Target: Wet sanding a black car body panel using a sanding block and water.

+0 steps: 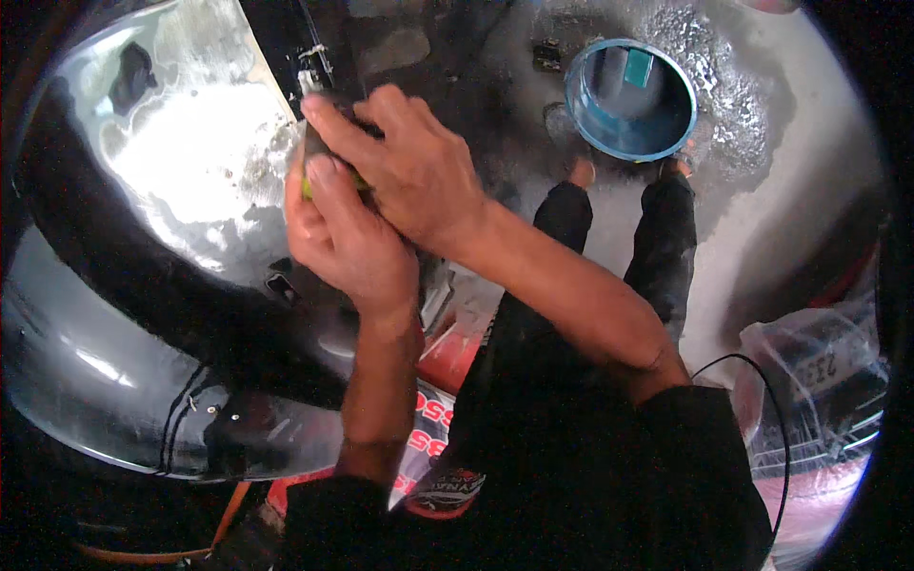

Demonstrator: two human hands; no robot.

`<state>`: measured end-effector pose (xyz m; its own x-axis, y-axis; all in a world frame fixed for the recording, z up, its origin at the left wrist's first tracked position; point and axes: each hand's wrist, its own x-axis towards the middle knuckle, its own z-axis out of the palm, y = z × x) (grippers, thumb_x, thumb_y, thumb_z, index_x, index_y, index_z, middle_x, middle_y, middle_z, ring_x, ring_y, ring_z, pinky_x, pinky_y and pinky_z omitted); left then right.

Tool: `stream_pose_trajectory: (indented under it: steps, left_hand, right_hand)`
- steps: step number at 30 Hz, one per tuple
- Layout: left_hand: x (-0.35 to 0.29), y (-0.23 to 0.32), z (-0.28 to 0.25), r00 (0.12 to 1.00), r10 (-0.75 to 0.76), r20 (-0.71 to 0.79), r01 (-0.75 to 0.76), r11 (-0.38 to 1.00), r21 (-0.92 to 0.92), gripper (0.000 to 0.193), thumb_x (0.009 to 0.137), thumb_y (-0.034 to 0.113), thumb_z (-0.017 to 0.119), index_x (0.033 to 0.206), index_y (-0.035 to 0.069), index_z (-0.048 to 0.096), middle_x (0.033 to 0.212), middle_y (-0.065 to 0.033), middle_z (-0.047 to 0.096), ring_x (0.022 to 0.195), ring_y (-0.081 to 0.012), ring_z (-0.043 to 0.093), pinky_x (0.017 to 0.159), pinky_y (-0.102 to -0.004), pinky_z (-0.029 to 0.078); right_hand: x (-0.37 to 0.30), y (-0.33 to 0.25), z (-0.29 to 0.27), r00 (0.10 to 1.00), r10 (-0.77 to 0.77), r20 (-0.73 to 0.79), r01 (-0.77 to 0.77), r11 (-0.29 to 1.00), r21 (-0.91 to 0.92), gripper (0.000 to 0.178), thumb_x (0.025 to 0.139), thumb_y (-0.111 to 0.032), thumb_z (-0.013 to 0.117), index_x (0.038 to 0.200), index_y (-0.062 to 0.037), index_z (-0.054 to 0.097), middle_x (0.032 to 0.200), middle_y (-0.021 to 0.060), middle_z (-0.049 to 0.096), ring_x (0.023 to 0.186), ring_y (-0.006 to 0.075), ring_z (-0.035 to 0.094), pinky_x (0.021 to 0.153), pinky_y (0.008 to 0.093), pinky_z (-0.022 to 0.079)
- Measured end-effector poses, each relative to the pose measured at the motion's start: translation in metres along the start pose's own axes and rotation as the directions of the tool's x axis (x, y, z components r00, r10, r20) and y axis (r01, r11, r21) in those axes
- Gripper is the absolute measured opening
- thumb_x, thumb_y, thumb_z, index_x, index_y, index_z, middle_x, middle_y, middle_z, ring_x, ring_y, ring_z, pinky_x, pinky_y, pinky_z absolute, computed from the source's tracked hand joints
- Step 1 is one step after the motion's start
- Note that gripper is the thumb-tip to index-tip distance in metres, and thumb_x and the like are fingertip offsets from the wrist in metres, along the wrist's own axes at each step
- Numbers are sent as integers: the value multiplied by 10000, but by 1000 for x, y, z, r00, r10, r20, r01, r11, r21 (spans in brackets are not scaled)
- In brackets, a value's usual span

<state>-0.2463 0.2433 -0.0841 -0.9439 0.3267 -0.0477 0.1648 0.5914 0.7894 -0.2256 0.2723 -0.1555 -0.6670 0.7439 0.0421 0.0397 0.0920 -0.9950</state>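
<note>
My left hand (347, 243) is closed around a small thing, mostly hidden, with yellow-green edges (307, 187) showing between the fingers. Over it lies my right hand (419, 167), its fingers curled and pressed onto the same thing from above. What kind of thing it is, I cannot make out. Both hands are beside the edge of a wet, glaring metallic panel (214, 205). Just past the fingertips is a small metal fitting (309, 81) on a dark part.
A glossy black curved body part (114, 366) spans the left side. Ahead, a blue round basin (633, 143) holding a green block (638, 67) stands by my feet on wet floor. A plastic-wrapped bundle (819, 381) and black cable (783, 419) lie at right.
</note>
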Motion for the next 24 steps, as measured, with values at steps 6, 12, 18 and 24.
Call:
stream_pose_trajectory:
  steps: [6,12,18,24]
  left_hand:
    - [4,-5,0,1000,-14,14,14,999,29,292,1124,193,476,1165,-43,644,918,6,621,794,-43,541,641,-218,412]
    - [15,1,7,998,-50,43,53,996,-76,289,1128,187,474,1182,-37,648,937,-3,632,813,-58,565,674,-229,447]
    - [35,-1,13,993,42,112,-43,999,0,283,1131,185,476,1181,-40,640,895,24,597,796,-47,525,663,-237,415]
    - [7,2,-7,998,-48,46,44,997,70,244,1113,204,484,1051,10,618,910,-9,601,810,-92,557,687,-293,467]
  right_hand:
    - [4,9,7,993,-46,-112,50,998,38,508,882,-269,698,1380,-210,615,961,123,532,792,353,619,585,466,557]
    - [13,7,0,996,-19,-88,19,1000,-5,544,901,-253,727,1436,-221,631,1013,72,588,838,297,632,657,396,560]
    - [46,19,4,988,-60,-145,61,998,4,477,895,-306,695,1359,-215,632,969,119,540,779,349,621,591,480,565]
    - [5,0,-5,1000,12,-27,-11,999,34,521,902,-248,701,1420,-232,648,1001,75,593,818,290,624,670,389,559]
